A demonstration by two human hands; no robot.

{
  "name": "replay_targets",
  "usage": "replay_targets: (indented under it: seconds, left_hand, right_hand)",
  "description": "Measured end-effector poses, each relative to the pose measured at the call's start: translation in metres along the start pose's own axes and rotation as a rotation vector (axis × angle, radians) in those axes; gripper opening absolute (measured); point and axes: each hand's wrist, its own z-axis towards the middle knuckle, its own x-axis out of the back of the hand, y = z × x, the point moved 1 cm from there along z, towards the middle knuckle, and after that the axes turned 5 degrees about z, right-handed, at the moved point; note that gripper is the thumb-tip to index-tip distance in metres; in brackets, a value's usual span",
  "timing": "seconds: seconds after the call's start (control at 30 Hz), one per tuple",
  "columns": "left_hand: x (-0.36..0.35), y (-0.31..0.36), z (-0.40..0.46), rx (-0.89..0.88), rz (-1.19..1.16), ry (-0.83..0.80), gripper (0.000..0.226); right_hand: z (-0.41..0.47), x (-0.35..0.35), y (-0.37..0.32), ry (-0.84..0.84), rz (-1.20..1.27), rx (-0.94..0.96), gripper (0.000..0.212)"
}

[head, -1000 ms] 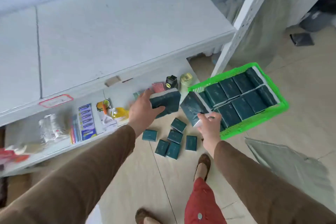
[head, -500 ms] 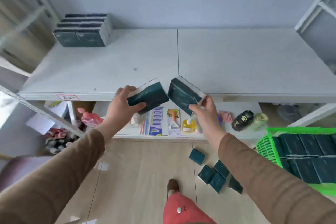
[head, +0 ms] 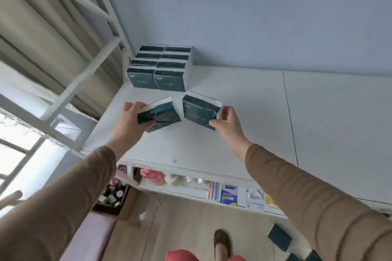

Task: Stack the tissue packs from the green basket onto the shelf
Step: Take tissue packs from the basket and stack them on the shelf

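Observation:
My left hand (head: 129,121) grips a dark green tissue pack (head: 162,114) above the white shelf top (head: 244,129). My right hand (head: 227,125) pinches a second dark green tissue pack (head: 199,110) by its right end, just beside the first. Both packs are tilted and held in front of a stack of tissue packs (head: 161,68) that stands several layers high in the shelf's back left corner against the wall. The green basket is out of view.
A white slanted shelf frame (head: 84,70) rises at the left of the stack. The lower shelf (head: 212,192) holds small packaged goods. Loose small green packs (head: 280,237) lie on the wooden floor at the lower right, near my shoe (head: 221,243).
Both hands have carried their packs up from the basket and floor area, over the shelf edge, toward the stack in the back left corner. The view has swung left and the basket has left the frame.

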Motion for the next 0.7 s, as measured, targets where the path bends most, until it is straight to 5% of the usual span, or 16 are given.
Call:
replay_targets:
  seconds: [0.23,0.43,0.7]
  left_hand:
    - [0.023,-0.063,0.112,-0.01,0.106,-0.054,0.048]
    - [0.018,-0.088,0.179,-0.109,0.115,-0.137,0.052]
    - [0.005,-0.112,0.2,-0.237,0.208,0.023,0.056]
  right_hand:
    - [0.084,-0.08,-0.007,-0.077,-0.154,0.017,0.033]
    - [0.124,-0.123,0.006,0.016,-0.2,-0.032,0.019]
    - [0.139,-0.163,0.018,0.266,-0.285,0.021,0.05]
